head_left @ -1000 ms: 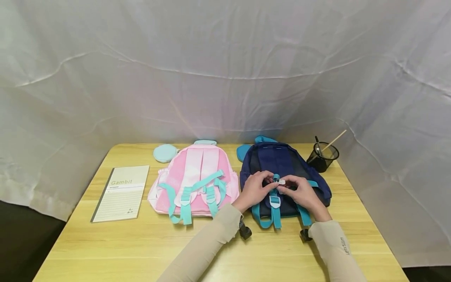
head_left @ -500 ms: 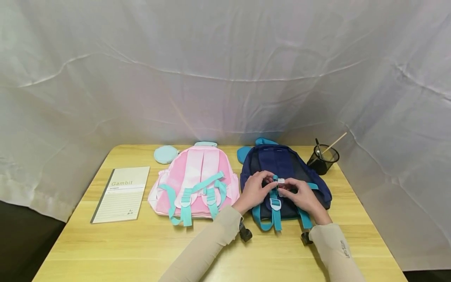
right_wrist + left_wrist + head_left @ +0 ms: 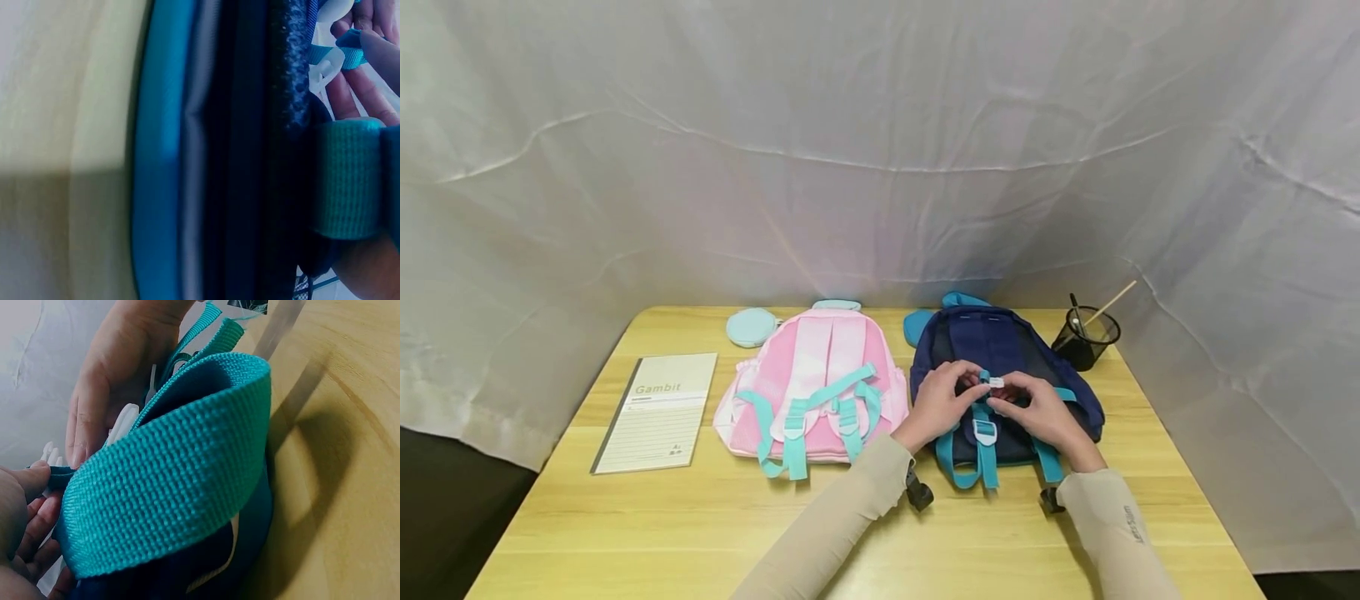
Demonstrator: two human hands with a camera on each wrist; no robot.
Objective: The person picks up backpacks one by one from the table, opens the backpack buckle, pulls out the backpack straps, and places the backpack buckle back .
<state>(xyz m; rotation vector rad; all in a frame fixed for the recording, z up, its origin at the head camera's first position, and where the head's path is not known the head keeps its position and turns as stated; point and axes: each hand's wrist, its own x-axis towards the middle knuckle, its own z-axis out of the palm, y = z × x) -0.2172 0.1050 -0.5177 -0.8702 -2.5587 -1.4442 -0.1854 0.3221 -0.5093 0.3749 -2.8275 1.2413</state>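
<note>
A navy backpack (image 3: pixel 988 333) lies on the table with its teal straps towards the person. Over its middle, my left hand (image 3: pixel 942 404) pinches a teal strap (image 3: pixel 984 377) between thumb and fingers. Just right of it, my right hand (image 3: pixel 1037 410) pinches a small white plastic buckle piece (image 3: pixel 997 382). The fingertips of both hands almost meet. Below them, a white strap adjuster (image 3: pixel 985 431) sits on another teal strap. A wide teal webbing loop (image 3: pixel 169 481) fills the middle of the left wrist view and covers part of the work.
To the left lie a pink backpack (image 3: pixel 775 375) with mint straps and a notebook (image 3: pixel 655 412). Behind the navy bag's right side stands a black mesh pen cup (image 3: pixel 1078 352) holding a pen and a stick. A grey cloth (image 3: pixel 880 150) hangs behind the table.
Both hands stay at nearly the same spot over the navy backpack. The white buckle piece and the strap have shifted and turned slightly between the fingertips.
</note>
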